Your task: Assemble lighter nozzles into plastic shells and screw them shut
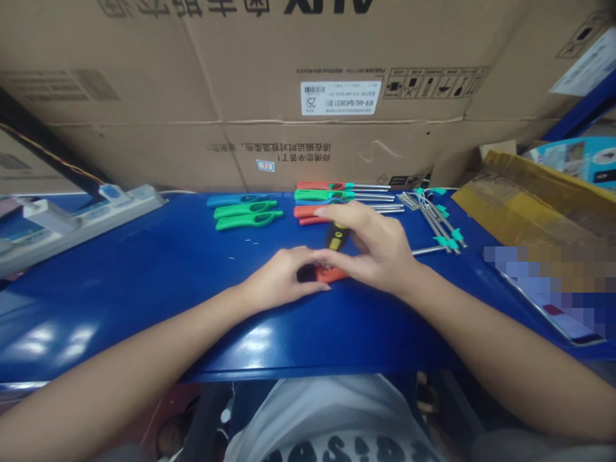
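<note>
My left hand (279, 279) is closed around one end of an orange lighter body (331, 274), held low over the blue table. My right hand (380, 247) grips a screwdriver by its black and yellow handle (337, 236), upright above the orange body. The screwdriver's tip is hidden by my fingers. To the right of my right hand a metal rod (427, 250) shows; whether it joins the orange body cannot be seen. Just beyond my hands lie lighters with metal rods (320, 194) in orange, green and blue.
Green lighter bodies (245, 221) and a blue one (233, 201) lie at the back left. Several metal tubes with teal tips (436, 221) lie right. A power strip (86, 228), phone (543, 308), yellow-taped box (520, 199) and large carton (269, 128) surround the blue tabletop (158, 289).
</note>
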Demonstrator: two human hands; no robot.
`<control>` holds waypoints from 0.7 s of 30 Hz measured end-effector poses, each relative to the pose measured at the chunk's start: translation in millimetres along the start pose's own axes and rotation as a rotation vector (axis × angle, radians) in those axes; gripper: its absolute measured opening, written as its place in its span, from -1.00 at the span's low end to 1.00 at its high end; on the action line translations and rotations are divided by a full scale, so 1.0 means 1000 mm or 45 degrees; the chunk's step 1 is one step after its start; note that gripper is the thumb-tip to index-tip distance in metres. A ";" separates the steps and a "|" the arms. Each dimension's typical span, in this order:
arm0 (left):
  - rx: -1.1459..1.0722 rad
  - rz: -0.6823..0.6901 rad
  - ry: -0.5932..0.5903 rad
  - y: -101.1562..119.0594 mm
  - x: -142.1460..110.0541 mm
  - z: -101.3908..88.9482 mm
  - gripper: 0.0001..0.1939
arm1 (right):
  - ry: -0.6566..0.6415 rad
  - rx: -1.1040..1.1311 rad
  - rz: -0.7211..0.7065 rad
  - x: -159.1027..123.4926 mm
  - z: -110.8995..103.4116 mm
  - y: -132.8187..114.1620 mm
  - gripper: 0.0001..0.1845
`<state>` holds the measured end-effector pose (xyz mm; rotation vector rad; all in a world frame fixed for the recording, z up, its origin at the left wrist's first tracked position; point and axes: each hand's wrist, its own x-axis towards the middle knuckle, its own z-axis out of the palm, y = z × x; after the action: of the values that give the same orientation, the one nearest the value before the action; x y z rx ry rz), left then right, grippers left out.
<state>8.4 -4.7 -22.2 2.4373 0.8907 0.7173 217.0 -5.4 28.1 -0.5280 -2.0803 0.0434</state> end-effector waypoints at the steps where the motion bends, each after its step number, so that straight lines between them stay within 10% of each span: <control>1: -0.012 -0.006 0.001 0.000 0.000 0.001 -0.73 | -0.037 0.050 0.028 0.002 -0.001 -0.002 -0.59; 11: -0.120 0.014 -0.039 0.004 0.000 0.007 -0.71 | 0.122 -0.035 0.043 0.007 -0.002 -0.004 -0.72; 15: -0.078 0.018 -0.052 0.005 0.000 0.005 -0.69 | -0.069 0.290 0.192 0.010 -0.007 -0.003 -0.62; 21: -0.121 0.061 -0.089 0.007 0.000 0.002 -0.70 | 0.086 0.002 -0.054 0.009 -0.016 0.007 -0.67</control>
<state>12.3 -9.9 -19.9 2.3910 0.7570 0.6715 227.9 1.4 42.4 -0.4785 -2.0248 0.0023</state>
